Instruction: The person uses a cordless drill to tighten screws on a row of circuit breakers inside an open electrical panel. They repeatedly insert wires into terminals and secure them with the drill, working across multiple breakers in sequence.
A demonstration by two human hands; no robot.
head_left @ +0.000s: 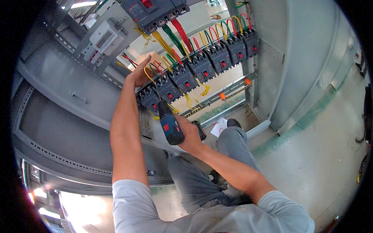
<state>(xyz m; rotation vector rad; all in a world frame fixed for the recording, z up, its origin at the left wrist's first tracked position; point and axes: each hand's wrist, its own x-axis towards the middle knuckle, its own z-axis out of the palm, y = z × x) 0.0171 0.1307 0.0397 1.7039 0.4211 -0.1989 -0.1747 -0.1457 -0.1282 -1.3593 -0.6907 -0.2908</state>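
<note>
My right hand [190,134] is wrapped around the grip of a dark blue and black cordless drill driver [170,126]. Its long bit points up and away, reaching the left end of a row of dark moulded-case circuit breakers [202,69] with red toggles. The exact contact point of the bit is too small to make out. At that same end, my left hand [139,74] reaches over the far side of the leftmost breaker [149,99], beside a looped yellow wire [147,73]. One finger is stretched out; the other fingertips are partly hidden.
A larger breaker [145,15] sits above, with yellow, green and red cables running down. A meter [104,38] is mounted at the left. Orange insulators [222,96] stand on a lower rail. The grey cabinet frame [268,77] surrounds the work; white paper [219,127] lies near my foot.
</note>
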